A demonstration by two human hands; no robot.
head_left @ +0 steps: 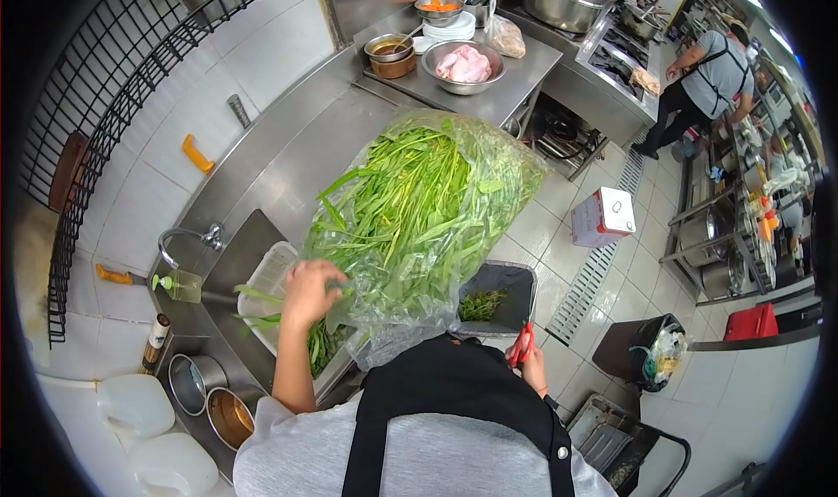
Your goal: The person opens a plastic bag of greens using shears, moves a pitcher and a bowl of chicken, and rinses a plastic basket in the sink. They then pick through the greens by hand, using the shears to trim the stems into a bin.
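Note:
A big clear plastic bag of long leafy greens lies open on the steel counter in front of me. My left hand is at the bag's lower left edge, over a white plastic basin in the sink. Its fingers are apart and slightly curved, with no clear hold on anything. Cut greens lie in the basin, and a few stems stick out past its left rim. Low on the right, my right hand grips red-handled scissors. Beside them stands a dark bin with green trimmings inside.
A steel bowl of raw meat, stacked white plates and sauce pots occupy the back counter. The faucet rises at the left. A white-and-red tin and a lined trash can stand rightward. A co-worker is farther off.

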